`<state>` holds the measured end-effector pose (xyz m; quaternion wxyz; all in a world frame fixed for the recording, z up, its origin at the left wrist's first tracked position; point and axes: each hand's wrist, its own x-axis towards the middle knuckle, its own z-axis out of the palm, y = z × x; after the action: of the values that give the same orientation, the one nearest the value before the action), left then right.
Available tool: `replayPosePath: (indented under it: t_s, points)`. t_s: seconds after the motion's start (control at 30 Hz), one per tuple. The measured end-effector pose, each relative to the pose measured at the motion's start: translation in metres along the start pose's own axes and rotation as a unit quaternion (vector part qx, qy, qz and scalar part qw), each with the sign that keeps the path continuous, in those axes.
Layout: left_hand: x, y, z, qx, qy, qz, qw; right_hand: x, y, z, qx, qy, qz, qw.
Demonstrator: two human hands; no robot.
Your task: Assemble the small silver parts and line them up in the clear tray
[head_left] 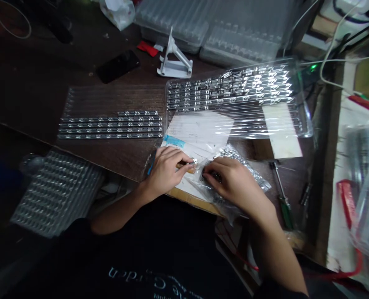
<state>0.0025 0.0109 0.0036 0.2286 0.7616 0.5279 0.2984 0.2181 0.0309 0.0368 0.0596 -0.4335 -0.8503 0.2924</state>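
Note:
My left hand (168,168) is closed in a pinch, with a small shiny metal connector (194,161) at its fingertips. My right hand (234,180) reaches into a clear plastic bag (260,179) of small metal parts (234,153). Its fingers are curled together, and what they pinch is too small to make out. White paper (199,128) lies beyond both hands. Behind it, a clear ribbed tray (230,89) carries rows of metal connectors. Another clear tray (109,99) to the left has connectors in its nearer rows.
A dark phone (118,66) and a white folding stand (175,64) are farther back, before stacked clear trays (240,35). A green-handled screwdriver (284,203) lies right of the bag. More filled trays (53,191) are stacked below the table's left edge.

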Motion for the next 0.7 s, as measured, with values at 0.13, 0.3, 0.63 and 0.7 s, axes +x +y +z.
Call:
replayPosePath:
  t_s: [0.13, 0.3, 0.63, 0.7]
  points:
    - [0.000, -0.001, -0.001, -0.023, 0.009, 0.016, 1.000, -0.002, 0.003, 0.001, 0.063, 0.070, 0.006, 0.996]
    - [-0.004, -0.001, -0.012, -0.057, 0.108, 0.013, 0.992, 0.010, -0.003, 0.012, 0.090, 0.113, -0.006, 0.990]
    - [0.018, -0.047, -0.073, 0.002, 0.085, -0.007, 0.996, 0.022, -0.027, 0.029, -0.039, 0.077, -0.089, 0.992]
    - [0.038, -0.062, -0.089, 0.031, 0.125, -0.002, 0.992, 0.022, -0.027, 0.030, -0.086, 0.075, -0.102, 0.988]
